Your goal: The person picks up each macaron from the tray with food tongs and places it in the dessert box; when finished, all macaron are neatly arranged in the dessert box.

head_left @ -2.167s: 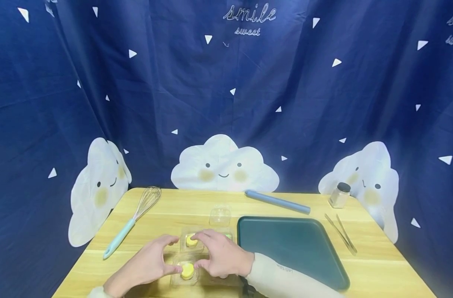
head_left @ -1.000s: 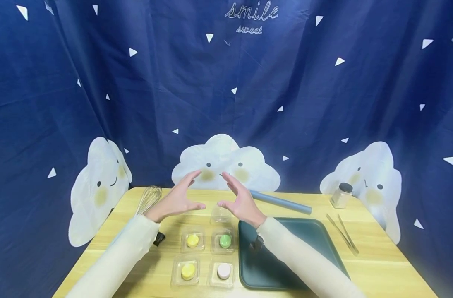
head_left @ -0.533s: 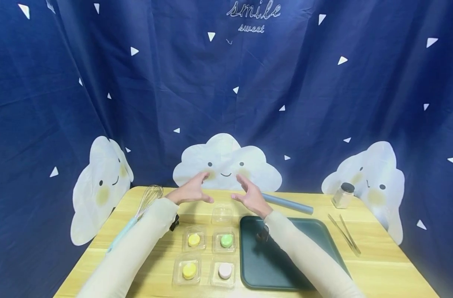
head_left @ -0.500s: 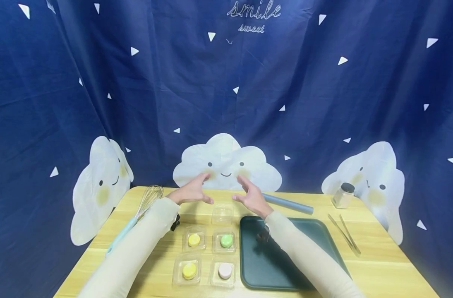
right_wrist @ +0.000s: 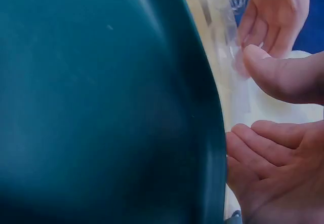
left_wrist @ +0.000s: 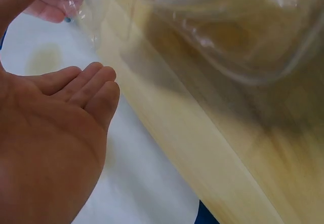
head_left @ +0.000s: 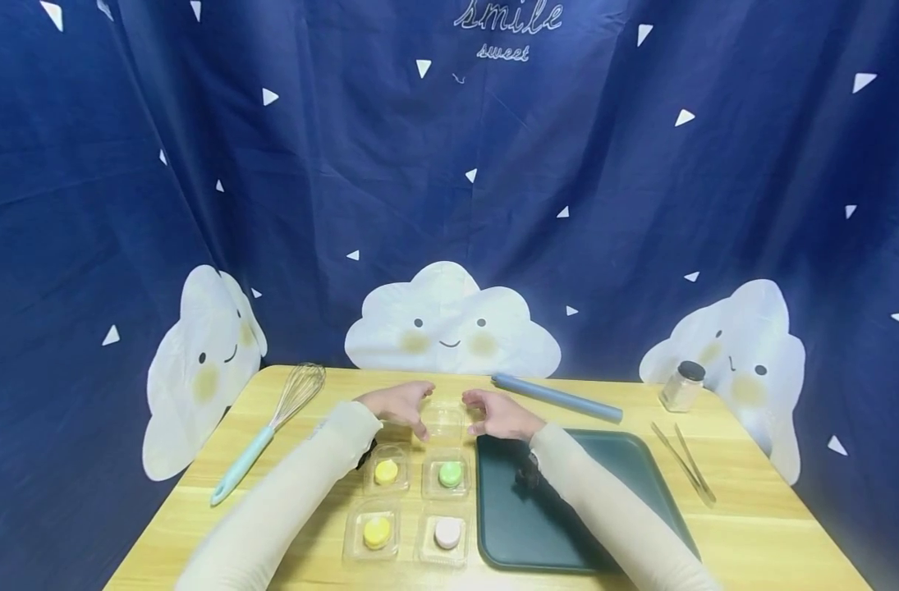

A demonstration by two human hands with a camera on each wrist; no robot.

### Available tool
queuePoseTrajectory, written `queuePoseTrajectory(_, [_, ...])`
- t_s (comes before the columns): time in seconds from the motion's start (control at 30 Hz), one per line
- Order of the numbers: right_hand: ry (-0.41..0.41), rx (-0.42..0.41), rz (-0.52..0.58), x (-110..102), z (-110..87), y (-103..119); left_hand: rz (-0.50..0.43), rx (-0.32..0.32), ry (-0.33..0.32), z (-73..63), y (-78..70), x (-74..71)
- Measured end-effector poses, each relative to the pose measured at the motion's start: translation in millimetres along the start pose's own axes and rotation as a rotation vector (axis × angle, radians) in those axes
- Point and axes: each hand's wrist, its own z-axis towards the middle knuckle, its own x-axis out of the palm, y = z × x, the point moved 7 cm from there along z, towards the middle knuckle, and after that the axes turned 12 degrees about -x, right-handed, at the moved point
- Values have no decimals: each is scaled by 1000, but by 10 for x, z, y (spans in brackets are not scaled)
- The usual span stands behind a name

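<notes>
A small clear plastic box lies on the table at the back middle in the head view. On its left side is my left hand, thumb and fingers spread apart. My right hand faces it from the right, over the tray's back corner, its fingers loosely bent. The right wrist view shows the right thumb well apart from the fingers. Nearer to me sit more clear boxes, holding a yellow macaron, a green macaron, another yellow macaron and a pale pink macaron.
A dark green tray lies under the right forearm. Behind it is a blue-grey rolling pin. Tongs and a black-lidded jar stand or lie at right. A whisk lies at left. A blue curtain hangs behind.
Both hands left the front boxes of macarons, reached up and forward over the table, then came down and closer together on either side of the back plastic box.
</notes>
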Motion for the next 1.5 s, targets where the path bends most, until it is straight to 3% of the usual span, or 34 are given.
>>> queuePoseTrajectory(0.43, [5,-50,-106,166,42,22,97,-23,-21,51,-2,63])
queuePoseTrajectory(1.07, [6,-59,-78,223,83,70,100,-25,-83,57,32,84])
queuePoseTrajectory(1.33, [-59,-65,-4,121,58,102,46,7,-87,25,-31,10])
queuePoseTrajectory(1.5, [-157,-97,17,-16,8,168,-38,33,-125,13,-66,-129])
